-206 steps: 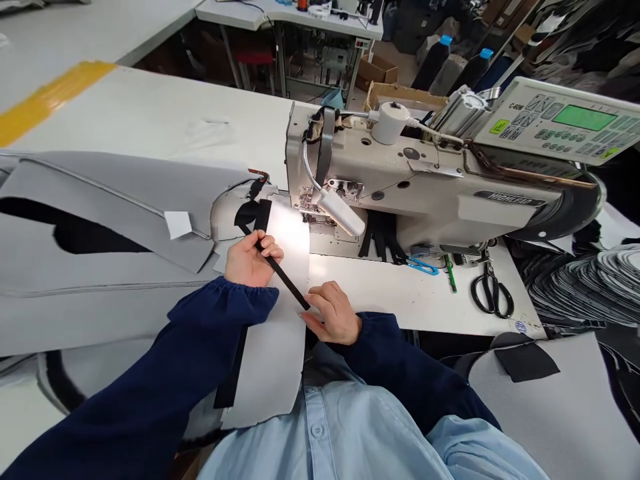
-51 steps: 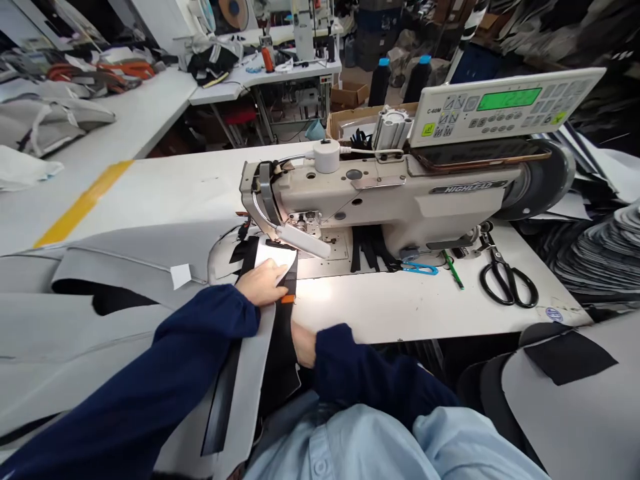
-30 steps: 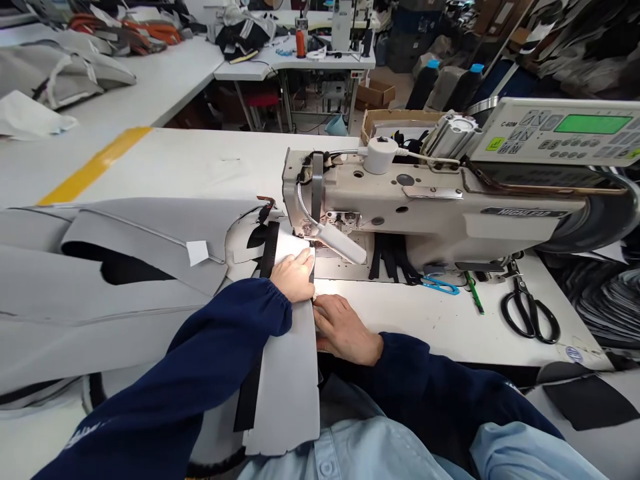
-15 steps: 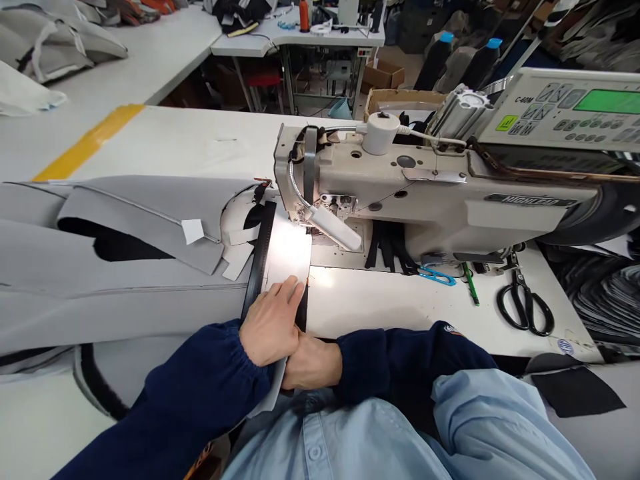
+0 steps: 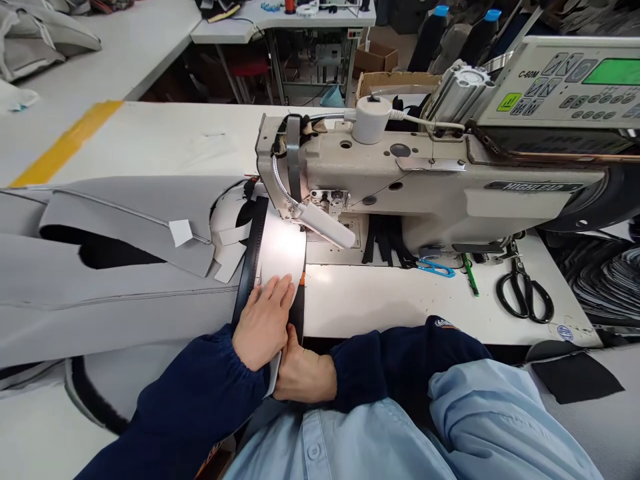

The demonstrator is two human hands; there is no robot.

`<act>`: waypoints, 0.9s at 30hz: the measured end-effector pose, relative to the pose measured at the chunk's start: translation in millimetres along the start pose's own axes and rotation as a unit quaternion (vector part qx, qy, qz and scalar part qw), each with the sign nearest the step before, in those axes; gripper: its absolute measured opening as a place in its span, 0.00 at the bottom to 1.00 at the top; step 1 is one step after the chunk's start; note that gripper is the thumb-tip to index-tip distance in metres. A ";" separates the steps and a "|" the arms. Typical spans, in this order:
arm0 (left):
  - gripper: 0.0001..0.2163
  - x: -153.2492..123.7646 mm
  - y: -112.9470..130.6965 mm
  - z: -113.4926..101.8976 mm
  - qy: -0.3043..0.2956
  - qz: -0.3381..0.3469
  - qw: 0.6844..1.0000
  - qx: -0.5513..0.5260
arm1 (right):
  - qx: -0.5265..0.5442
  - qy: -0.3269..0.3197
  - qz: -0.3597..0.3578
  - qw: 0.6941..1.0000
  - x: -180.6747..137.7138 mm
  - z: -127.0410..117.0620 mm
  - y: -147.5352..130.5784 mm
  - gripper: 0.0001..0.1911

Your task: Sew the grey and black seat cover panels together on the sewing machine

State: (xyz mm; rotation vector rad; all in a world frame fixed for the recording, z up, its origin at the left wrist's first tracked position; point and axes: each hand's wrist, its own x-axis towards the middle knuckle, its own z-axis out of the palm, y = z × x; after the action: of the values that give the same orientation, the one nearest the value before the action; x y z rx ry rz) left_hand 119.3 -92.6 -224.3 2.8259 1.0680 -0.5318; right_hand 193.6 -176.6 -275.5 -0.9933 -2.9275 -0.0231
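My left hand (image 5: 263, 323) lies flat on a light grey fabric panel (image 5: 283, 250), its fingers stretched toward the sewing machine's needle area. Just below it, my right hand (image 5: 306, 373) grips the panel's near edge, thumb on top and the other fingers mostly hidden. A black strip (image 5: 250, 257) runs along the left side of the panel, and another black band shows at its right edge. The far end of the panel reaches under the head of the sewing machine (image 5: 425, 180), where a white lamp (image 5: 325, 223) lights it brightly. The needle itself is hidden.
Large grey fabric pieces (image 5: 120, 300) spread over the left of the table. Right of the machine bed lie blue thread snips (image 5: 435, 267), a green pen (image 5: 470, 275) and black scissors (image 5: 525, 293). A control panel (image 5: 560, 87) stands above the machine.
The camera view has shifted slightly, with the machine and table sliding left and up. My right thumb now shows more clearly at the fabric edge. My left hand stays flat on the panel.
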 end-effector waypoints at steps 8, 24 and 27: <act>0.19 21.2 -21.1 2.5 0.053 0.079 0.993 -0.067 | 0.068 0.006 -0.026 0.997 -0.5 1.8 -1.1 0.08; 0.18 46.9 -49.4 16.4 0.129 0.133 0.982 -0.043 | 0.125 -0.029 0.036 0.991 2.4 -18.1 14.8 0.07; 0.18 56.8 -50.5 12.9 0.127 0.128 0.983 -0.045 | 0.128 -0.044 0.052 0.989 3.8 -22.2 25.3 0.06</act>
State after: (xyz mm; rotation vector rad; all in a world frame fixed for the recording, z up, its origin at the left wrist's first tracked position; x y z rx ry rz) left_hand 122.2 -21.1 -253.3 2.9410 0.7193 -0.0993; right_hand 207.0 -154.9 -253.2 -1.1282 -2.8525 0.3988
